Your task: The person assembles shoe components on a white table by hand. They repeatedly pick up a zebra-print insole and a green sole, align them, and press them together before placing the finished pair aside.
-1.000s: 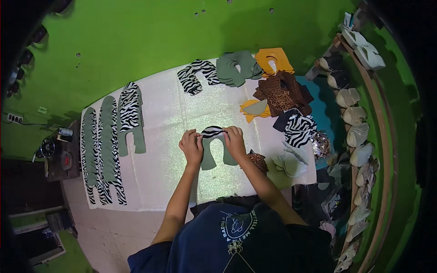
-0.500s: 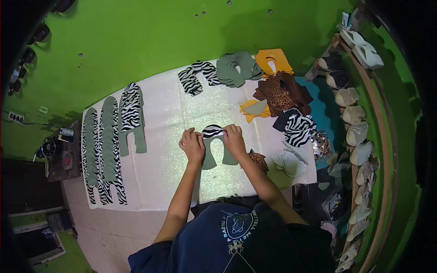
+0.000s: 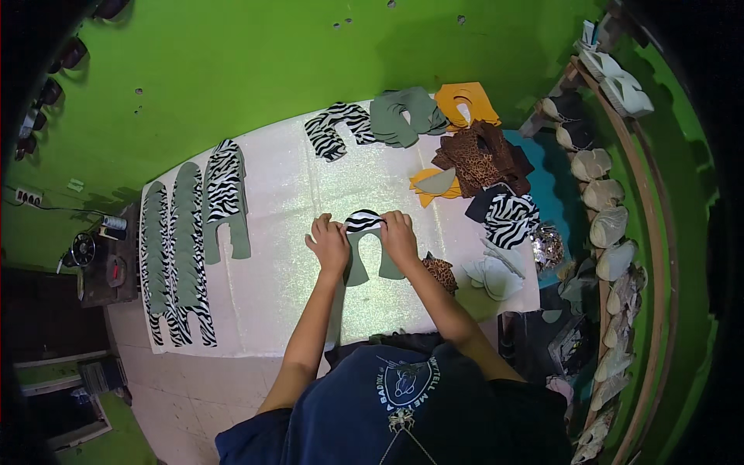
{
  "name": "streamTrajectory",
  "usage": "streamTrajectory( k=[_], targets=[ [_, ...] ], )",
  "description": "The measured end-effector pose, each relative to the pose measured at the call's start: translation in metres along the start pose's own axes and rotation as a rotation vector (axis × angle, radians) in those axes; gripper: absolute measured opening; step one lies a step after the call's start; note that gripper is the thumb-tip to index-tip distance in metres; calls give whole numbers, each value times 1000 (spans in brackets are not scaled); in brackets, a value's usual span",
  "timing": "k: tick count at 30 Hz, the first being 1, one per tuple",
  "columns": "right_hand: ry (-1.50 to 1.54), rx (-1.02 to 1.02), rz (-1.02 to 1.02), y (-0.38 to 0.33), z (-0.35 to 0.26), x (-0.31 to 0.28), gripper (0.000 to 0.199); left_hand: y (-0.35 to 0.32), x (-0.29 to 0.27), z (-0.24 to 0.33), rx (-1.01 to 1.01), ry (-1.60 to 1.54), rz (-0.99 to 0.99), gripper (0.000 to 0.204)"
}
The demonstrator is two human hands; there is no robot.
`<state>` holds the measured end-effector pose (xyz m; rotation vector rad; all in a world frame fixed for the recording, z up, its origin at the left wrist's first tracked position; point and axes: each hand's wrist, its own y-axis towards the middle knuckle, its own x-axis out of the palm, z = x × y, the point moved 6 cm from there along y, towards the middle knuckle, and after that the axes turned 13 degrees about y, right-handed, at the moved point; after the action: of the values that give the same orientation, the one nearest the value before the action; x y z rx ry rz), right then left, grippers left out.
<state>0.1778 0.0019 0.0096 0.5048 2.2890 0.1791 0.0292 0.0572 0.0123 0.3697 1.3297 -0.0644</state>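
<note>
Nearest me is the front of my dark blue printed shirt [image 3: 341,411], and beyond it my forearms reach over the pale, shiny sheet [image 3: 279,302] covering the table. My left hand [image 3: 330,243] pinches the left end of a curved black-and-white zebra-striped piece [image 3: 363,222], its outer fingers loosely bent; my right hand [image 3: 398,237] pinches the right end. That striped piece sits at the arch of a grey-green, horseshoe-shaped flat piece [image 3: 356,267], whose two legs point toward me (whether its top edge runs under the stripes, I cannot tell). Just beside my right forearm lie small leopard-print pieces [image 3: 439,273], with pale, leaf-shaped pieces [image 3: 494,279] further right. Beyond my hands, to the right, is a yellow piece with a grey-green half-round on it [image 3: 438,183], near a brown leopard-print pile [image 3: 469,163]. Along the far edge lie a zebra-striped horseshoe [image 3: 353,116], a grey-green stack [image 3: 401,116] and a yellow-orange stack [image 3: 473,99], before the bright green wall [image 3: 287,54].
</note>
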Motion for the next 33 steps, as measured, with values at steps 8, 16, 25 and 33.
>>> streamTrajectory(
  k=[8,16,25,33],
  targets=[
    [-47,-43,46,-6,-1,4,22,-9,7,5,-83,-14,27,17],
    [-11,-46,60,-7,-4,0,28,-11,3,6,-71,-12,69,17],
    [17,-48,64,-7,-3,0,20,-9,-10,9,-36,-14,127,17],
    [-164,-176,19,-17,-27,0,25,-36,-9,32,204,-56,95,32]
  ],
)
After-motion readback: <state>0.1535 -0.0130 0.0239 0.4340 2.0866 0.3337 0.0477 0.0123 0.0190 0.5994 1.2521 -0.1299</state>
